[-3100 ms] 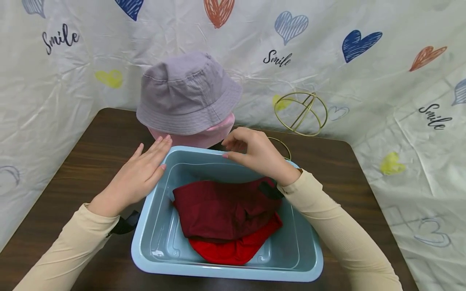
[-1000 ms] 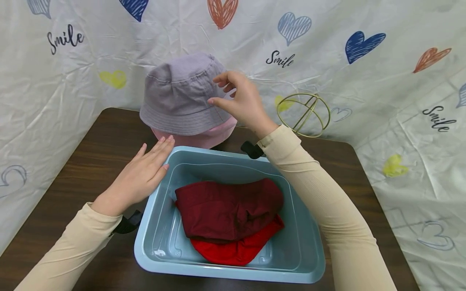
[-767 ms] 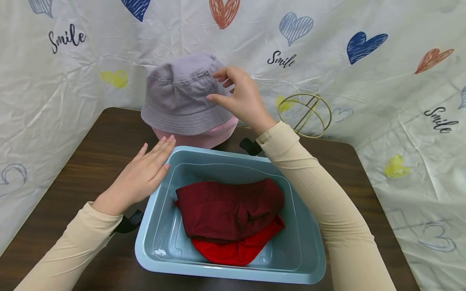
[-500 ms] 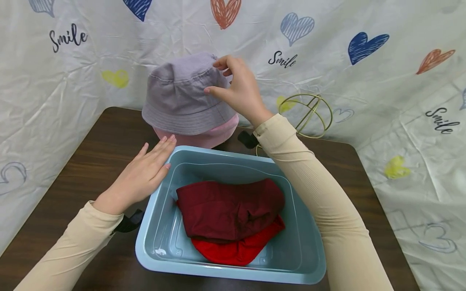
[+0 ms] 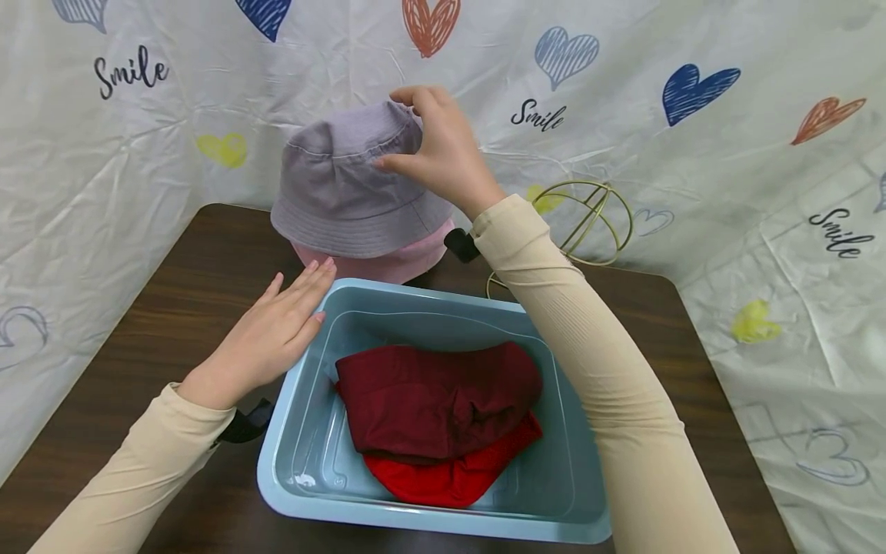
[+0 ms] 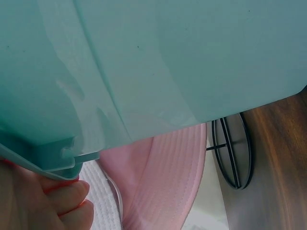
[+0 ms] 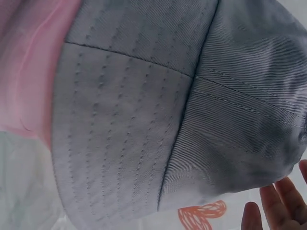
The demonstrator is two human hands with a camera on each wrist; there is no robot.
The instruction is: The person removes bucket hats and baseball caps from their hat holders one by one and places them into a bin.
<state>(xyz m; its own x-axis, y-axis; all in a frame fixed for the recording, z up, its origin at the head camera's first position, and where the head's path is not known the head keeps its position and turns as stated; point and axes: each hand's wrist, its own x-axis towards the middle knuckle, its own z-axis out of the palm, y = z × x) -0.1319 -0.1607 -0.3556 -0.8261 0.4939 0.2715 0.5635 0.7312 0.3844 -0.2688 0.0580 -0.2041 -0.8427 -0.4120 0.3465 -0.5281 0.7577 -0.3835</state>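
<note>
My left hand (image 5: 259, 335) lies with straight fingers along the left rim of a light blue plastic tub (image 5: 282, 415), near its far corner. Behind the tub, a grey-lilac bucket hat (image 5: 339, 185) sits over a pink bucket hat (image 5: 377, 268). My right hand (image 5: 446, 154) is at the right side of the grey-lilac hat's crown, thumb in front and fingers arched over the top. In the right wrist view its fingertips (image 7: 273, 203) come right up to the crown's edge. Inside the tub, a dark red cloth hat (image 5: 429, 400) lies on a bright red one (image 5: 457, 477).
A gold wire hat stand (image 5: 588, 219) stands at the back right, its base partly hidden by the right sleeve. Everything rests on a dark wooden table (image 5: 187, 308). A white cloth printed with hearts (image 5: 699, 92) hangs close behind.
My right hand has moved from above the tub's far rim, up and away, to the crown of the grey-lilac hat. My left hand has stayed on the rim.
</note>
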